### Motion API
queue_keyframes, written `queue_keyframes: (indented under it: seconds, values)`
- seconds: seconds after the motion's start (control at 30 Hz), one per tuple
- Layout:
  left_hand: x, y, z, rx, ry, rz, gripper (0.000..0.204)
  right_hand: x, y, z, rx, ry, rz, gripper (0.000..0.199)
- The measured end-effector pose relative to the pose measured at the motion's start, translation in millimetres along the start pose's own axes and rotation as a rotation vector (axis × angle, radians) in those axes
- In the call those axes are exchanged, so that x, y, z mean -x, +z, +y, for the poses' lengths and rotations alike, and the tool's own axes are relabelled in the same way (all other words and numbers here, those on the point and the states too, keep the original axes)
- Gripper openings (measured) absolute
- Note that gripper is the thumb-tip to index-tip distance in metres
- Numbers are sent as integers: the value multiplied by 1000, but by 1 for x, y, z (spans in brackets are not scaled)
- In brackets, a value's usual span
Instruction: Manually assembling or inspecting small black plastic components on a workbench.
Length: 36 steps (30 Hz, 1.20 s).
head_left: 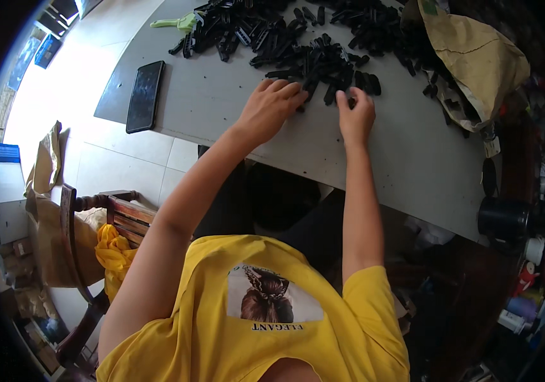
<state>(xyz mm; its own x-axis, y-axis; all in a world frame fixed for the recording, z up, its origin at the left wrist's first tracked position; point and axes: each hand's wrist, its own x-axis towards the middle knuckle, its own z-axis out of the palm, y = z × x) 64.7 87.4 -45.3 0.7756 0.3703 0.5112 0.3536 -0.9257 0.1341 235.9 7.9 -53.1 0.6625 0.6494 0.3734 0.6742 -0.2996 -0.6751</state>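
Observation:
Many small, elongated black pieces (272, 38), some with shiny spots, lie heaped along the far side of the grey table (221, 108). At the near edge of the heap, my left hand (269, 107) has its fingers bent together, palm down. A dark bit of one piece shows under its fingertips. To its right, my right hand (358, 118) is curled, thumb against fingers, around a small black piece (351, 102) that is mostly hidden. A few loose black pieces (368, 83) lie just beyond the right fingertips. Their exact kind cannot be made out.
A black phone (146, 97) lies at the table's left edge. Behind it is a light green handled tool (183, 23). A brown paper bag (476, 63) leans over the pieces at right. A black cylindrical object (505, 218) stands by the right edge, a wooden chair (129, 219) at left.

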Motion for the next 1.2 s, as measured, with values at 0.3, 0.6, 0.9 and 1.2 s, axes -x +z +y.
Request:
queue_keyframes:
  seconds: [0.3, 0.6, 0.9, 1.2]
  values:
    - [7, -32, 5, 199, -340, -244, 21, 3, -24, 4, -259, 381, -177, 19]
    - [31, -40, 40, 1470, -572, -339, 21, 81, -73, -22, -1203, 447, -272, 18]
    - [33, -66, 78, 999, -345, -366, 29, 97, -92, -54, -523, -146, -223, 8]
    - [28, -75, 80, 1120, -240, -478, 33, 101, -96, -50, -1214, 402, -492, 30]
